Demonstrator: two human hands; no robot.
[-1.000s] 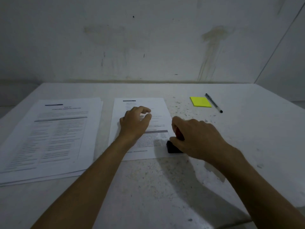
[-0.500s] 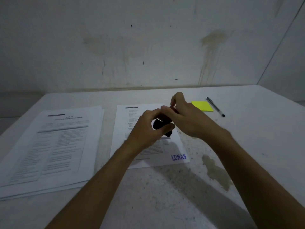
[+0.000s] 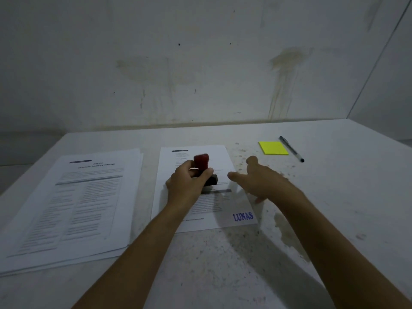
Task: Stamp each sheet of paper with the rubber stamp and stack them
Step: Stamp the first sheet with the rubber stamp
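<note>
A single printed sheet lies in the middle of the table, with a blue "LUNAS" stamp mark at its lower right corner. My left hand grips the rubber stamp, which has a red handle and a black base, over the middle of that sheet. My right hand hovers open just right of the stamp, over the sheet's right edge, holding nothing. A stack of printed sheets lies to the left.
A yellow sticky-note pad and a black pen lie at the back right of the white table. A stained wall rises right behind the table. A brownish stain marks the tabletop near my right forearm.
The stamp was pressed on the sheet's lower right corner by my right hand, then lifted, leaving the blue mark. It passed to my left hand, and my right hand let go and opened.
</note>
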